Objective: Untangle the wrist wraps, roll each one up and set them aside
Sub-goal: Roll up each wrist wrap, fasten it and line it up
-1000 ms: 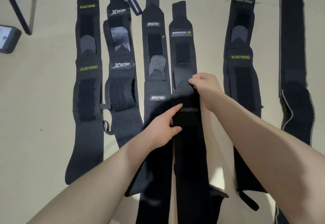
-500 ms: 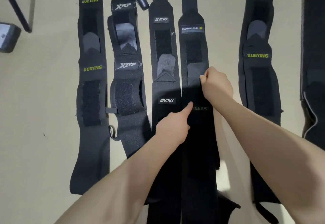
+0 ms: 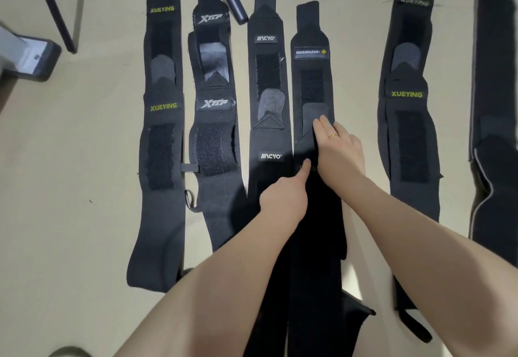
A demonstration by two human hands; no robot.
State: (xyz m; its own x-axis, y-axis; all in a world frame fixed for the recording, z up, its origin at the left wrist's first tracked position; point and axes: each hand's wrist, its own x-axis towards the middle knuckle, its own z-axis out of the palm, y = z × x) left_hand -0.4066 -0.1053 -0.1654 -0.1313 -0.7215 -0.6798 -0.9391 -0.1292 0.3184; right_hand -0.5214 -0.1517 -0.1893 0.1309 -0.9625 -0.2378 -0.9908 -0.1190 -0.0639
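Head view: six black wrist wraps laid flat in row on floor. Right hand flat, fingers together, pressing MANUEKLEAR wrap, fourth from left. Left hand index fingertip presses same wrap, other fingers curled.

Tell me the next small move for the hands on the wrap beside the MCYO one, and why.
Probably start rolling the wrap under the hands: it lies flat and straight, the right hand presses its far end, and the left hand steadies it, while no wrap is rolled yet.
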